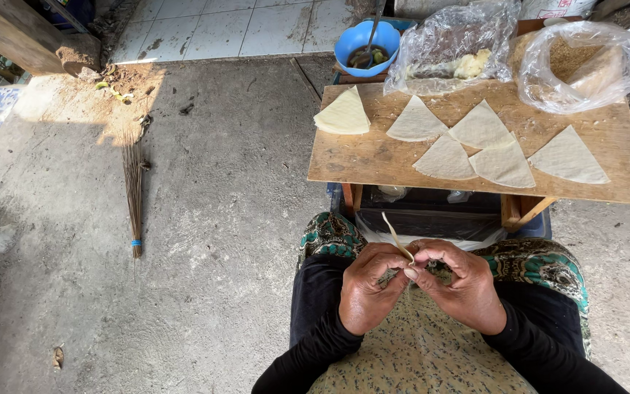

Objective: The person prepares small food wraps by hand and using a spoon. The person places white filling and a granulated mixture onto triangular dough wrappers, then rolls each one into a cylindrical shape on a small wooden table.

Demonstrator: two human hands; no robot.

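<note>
Between the pinched fingertips of the left hand and right hand, held together over the lap, sits a thin pale wrapper strip; both hands are closed narrowly on its lower end. Its long axis tilts up and to the left, free tip pointing toward the wooden board. Six triangular wrappers lie there, plastic bags and a blue bowl beyond.

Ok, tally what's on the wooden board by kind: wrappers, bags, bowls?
Triangular wrappers laid singly: 5
Stack of wrappers: 1
Clear plastic bags: 2
Blue bowl, at the board's far edge: 1
Total: 9
</note>
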